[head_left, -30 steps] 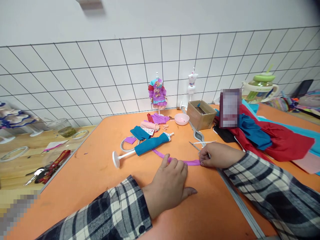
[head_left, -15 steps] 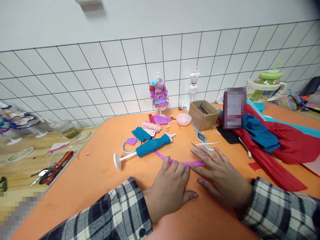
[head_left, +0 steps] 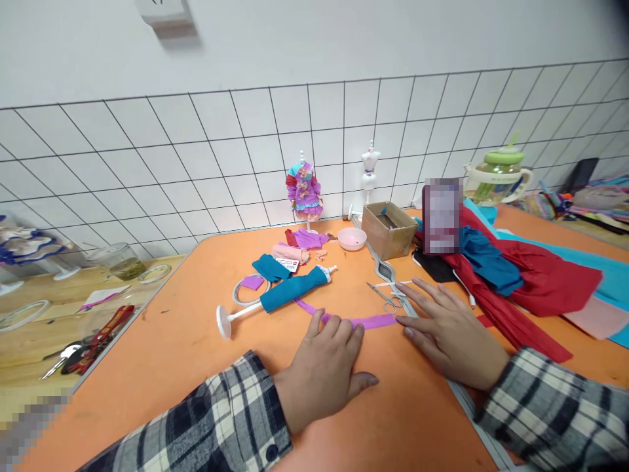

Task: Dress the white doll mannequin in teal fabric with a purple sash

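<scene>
A narrow purple fabric strip (head_left: 376, 322) lies across the orange table, one end running under a small white mannequin stand wrapped in teal cloth (head_left: 295, 290). My left hand (head_left: 330, 364) lies over the strip's middle, palm down, fingertips pressing on it and thumb stretched to the right. At the strip's right end is my right hand (head_left: 445, 328), its fingers spread and the fingertips close to or touching that end. Small scissors (head_left: 383, 298) rest on the table just beyond the right hand, beside a thin white cord.
Behind stand a doll-size dressed mannequin (head_left: 304, 190), a bare mannequin (head_left: 369, 172), a pink bowl (head_left: 352, 238) and a cardboard box (head_left: 388, 231). On the right are a phone (head_left: 441, 216), red cloth (head_left: 550, 275) and a lidded jug (head_left: 498, 177). Keys (head_left: 66, 354) lie at left.
My right hand has slid rightward along the strip to its end, uncovering more of the strip and the scissors. My left hand stays on the strip. The camera view has shifted slightly.
</scene>
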Tool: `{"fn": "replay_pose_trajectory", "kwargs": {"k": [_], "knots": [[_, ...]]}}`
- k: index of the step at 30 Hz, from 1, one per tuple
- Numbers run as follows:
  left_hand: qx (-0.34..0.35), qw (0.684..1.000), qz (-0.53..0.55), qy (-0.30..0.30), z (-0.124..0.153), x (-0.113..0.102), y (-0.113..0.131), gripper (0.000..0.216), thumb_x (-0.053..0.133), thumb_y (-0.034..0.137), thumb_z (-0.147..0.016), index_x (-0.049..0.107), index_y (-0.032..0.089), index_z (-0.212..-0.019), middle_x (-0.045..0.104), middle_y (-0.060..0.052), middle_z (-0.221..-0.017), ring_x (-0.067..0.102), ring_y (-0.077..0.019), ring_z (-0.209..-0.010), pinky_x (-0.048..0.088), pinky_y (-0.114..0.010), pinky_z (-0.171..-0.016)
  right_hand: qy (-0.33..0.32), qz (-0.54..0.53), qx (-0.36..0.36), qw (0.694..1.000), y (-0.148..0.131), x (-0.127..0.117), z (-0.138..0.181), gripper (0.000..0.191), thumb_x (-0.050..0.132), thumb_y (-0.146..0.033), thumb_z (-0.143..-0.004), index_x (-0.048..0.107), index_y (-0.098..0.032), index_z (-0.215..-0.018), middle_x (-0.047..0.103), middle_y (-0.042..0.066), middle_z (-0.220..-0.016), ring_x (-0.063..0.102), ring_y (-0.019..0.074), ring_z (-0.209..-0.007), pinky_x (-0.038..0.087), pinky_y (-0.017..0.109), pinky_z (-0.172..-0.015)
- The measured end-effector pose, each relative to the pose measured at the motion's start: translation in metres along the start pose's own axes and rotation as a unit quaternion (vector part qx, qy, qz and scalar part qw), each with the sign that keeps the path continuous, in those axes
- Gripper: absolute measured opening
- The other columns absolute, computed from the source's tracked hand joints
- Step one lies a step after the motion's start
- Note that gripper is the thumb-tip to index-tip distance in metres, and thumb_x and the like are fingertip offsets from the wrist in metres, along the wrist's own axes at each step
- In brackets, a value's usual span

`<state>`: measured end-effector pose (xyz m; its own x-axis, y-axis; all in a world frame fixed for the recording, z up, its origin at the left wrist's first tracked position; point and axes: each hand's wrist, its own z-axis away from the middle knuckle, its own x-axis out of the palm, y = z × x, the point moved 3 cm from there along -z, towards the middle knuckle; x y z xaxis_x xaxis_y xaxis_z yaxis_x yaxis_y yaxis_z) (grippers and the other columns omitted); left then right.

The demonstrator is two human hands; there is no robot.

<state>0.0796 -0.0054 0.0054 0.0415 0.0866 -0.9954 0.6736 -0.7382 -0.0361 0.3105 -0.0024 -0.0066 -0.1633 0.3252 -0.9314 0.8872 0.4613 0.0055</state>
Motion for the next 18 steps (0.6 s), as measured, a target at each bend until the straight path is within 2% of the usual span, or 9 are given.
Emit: {"fn": "replay_pose_trajectory", "kwargs": {"k": [4, 7, 10, 15, 18], "knots": [[-0.006, 1.0, 0.027, 0.009, 0.0, 0.001, 0.0, 0.07, 0.042, 0.068, -0.088, 0.046, 0.017, -0.136, 0.058, -0.012, -0.118, 0.05, -0.0317, -0.11, 0.024, -0.06, -0.107, 0.024, -0.05, -0.021, 0.998, -0.018, -0.012, -0.03, 0.047, 0.056, -0.028, -0.088, 0.055, -0.02, -0.135, 0.042, 0.013, -0.149, 0.037, 0.0319, -0.136, 0.038, 0.052, -0.106], [-0.019, 0.998, 0.049, 0.017, 0.003, 0.002, -0.002, 0.067, 0.043, 0.068, -0.088, 0.047, 0.018, -0.134, 0.058, -0.013, -0.123, 0.05, -0.0321, -0.112, 0.022, -0.061, -0.107, -0.033, -0.121, -0.1, 0.987, -0.045, -0.007, -0.054, 0.034, 0.049, -0.02, -0.091, 0.064, -0.02, -0.121, 0.063, 0.01, -0.124, 0.054, 0.0248, -0.115, 0.044, 0.045, -0.101], [-0.037, 0.995, 0.09, 0.022, 0.008, 0.001, -0.008, 0.06, 0.045, 0.063, -0.09, 0.048, 0.02, -0.131, 0.057, -0.013, -0.129, 0.05, -0.0314, -0.116, 0.022, -0.062, -0.108, -0.054, -0.159, -0.144, 0.975, -0.061, 0.005, -0.063, 0.033, 0.045, -0.018, -0.093, 0.062, -0.017, -0.122, 0.067, 0.009, -0.113, 0.059, 0.022, -0.104, 0.048, 0.04, -0.093], [-0.03, 0.985, 0.168, 0.003, 0.013, -0.004, -0.02, 0.057, 0.052, 0.052, -0.091, 0.042, 0.022, -0.138, 0.056, -0.012, -0.135, 0.05, -0.0309, -0.122, 0.028, -0.059, -0.107, -0.048, -0.162, -0.165, 0.972, -0.053, 0.022, -0.054, 0.043, 0.044, -0.014, -0.093, 0.051, -0.018, -0.136, 0.065, 0.009, -0.123, 0.059, 0.0211, -0.106, 0.049, 0.037, -0.09], [-0.039, 0.975, 0.22, 0.002, 0.012, -0.007, -0.028, 0.05, 0.055, 0.044, -0.092, 0.044, 0.026, -0.138, 0.061, -0.009, -0.129, 0.054, -0.0277, -0.118, 0.031, -0.054, -0.105, -0.06, -0.145, -0.15, 0.976, -0.041, 0.027, -0.053, 0.045, 0.041, -0.016, -0.096, 0.048, -0.021, -0.14, 0.069, 0.009, -0.106, 0.062, 0.0214, -0.093, 0.049, 0.037, -0.082]]}}
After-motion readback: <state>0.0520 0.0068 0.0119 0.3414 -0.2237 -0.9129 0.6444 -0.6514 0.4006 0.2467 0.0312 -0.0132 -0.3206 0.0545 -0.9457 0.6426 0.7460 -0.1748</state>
